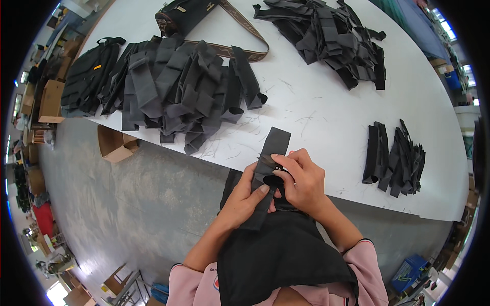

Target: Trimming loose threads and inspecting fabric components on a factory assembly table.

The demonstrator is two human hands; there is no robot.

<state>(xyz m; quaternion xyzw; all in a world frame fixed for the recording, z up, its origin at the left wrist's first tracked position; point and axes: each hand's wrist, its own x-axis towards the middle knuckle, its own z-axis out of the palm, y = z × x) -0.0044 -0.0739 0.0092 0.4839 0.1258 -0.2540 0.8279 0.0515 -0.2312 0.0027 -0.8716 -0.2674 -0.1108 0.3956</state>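
My left hand is closed on a flat black fabric strip, its thumb pressed on the strip's face. The strip slants from above the table's near edge down toward my lap. My right hand is closed over the strip's middle, finger and thumb pinching a small dark tool that looks like thread snips. A rounded black loop and a small glint of metal show there; the fingers hide the rest. Black cloth, like an apron, covers my lap below the hands.
On the white table lie a large heap of black strips at left, another heap at the far right and small bundles at right. A black backpack and a strapped black bag sit behind. A cardboard box stands below the left edge.
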